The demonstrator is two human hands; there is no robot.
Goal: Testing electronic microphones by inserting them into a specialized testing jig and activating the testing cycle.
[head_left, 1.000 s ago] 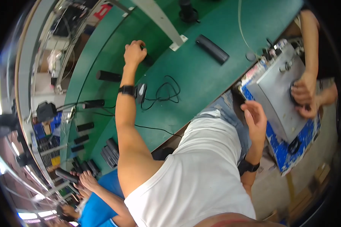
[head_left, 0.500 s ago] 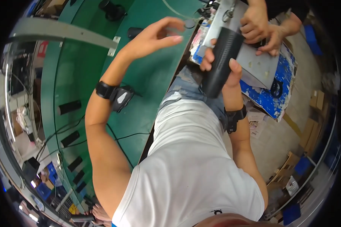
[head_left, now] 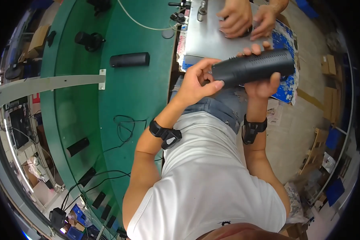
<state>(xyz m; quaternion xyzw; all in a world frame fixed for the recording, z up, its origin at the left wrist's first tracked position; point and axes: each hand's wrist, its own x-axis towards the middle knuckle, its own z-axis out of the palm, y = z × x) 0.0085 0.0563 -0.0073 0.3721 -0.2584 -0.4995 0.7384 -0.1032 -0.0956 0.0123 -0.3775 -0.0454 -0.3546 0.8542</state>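
Observation:
A black cylindrical housing [head_left: 250, 67] with rows of small perforations lies nearly level across my two hands, above my lap. My right hand [head_left: 261, 89] grips it from below, thumb on the near side and fingertips showing over the far side. At its left end, my left hand [head_left: 197, 83] holds the rim between thumb and fingers; part of those fingers is hidden. Black straps with small devices sit on both my wrists. Another black cylinder [head_left: 129, 60] lies on the green bench [head_left: 148, 96] to the left.
A co-worker's hands [head_left: 244, 22] work over a metal plate [head_left: 208, 40] ahead, on a worn blue board [head_left: 286, 90]. A grey bracket [head_left: 52, 83] crosses the bench's left side. Black cables [head_left: 124, 130] and a round disc [head_left: 168, 33] lie on the bench. Several dark cylinders line the green ledge.
My left hand has come from over the bench to the housing's left end and taken hold. The housing has turned from steeply slanted to nearly level and moved slightly right.

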